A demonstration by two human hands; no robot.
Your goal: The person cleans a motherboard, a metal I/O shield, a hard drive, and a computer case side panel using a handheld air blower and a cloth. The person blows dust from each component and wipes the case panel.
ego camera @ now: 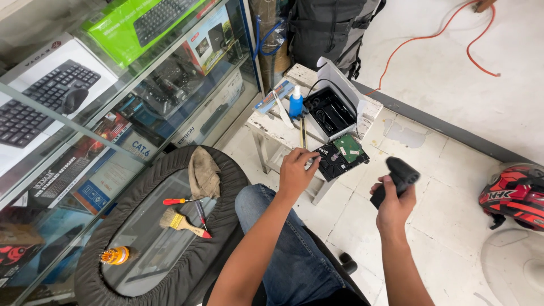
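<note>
Left hand (296,170): reached out over the near edge of the small white wooden table (272,126), fingers curled down onto the near-left corner of the hard drive (340,157); touching it, though whether it is truly gripped cannot be told.

Right hand (392,205): raised over the tiled floor, to the right of the table and apart from it, closed around the grip of a black handheld tool (396,177) whose upper end tilts to the right.

Hard drive: black, circuit side up with a green board at its far-right part, lying at the table's near-right corner, partly overhanging the edge.

Just beyond the drive: open black box (330,112) with white lid standing up. Left of the box: blue-capped white bottle (296,105), upright.

Near left: round dark-rimmed glass-topped stool or table (164,226) carrying a red-handled screwdriver (180,200), a paintbrush (180,222), a tan rag (203,173) and an orange bit holder (115,255).

Far left: glass display case (85,113) with boxed keyboards.

Right edge: red and black helmet (514,195) on the floor.
</note>
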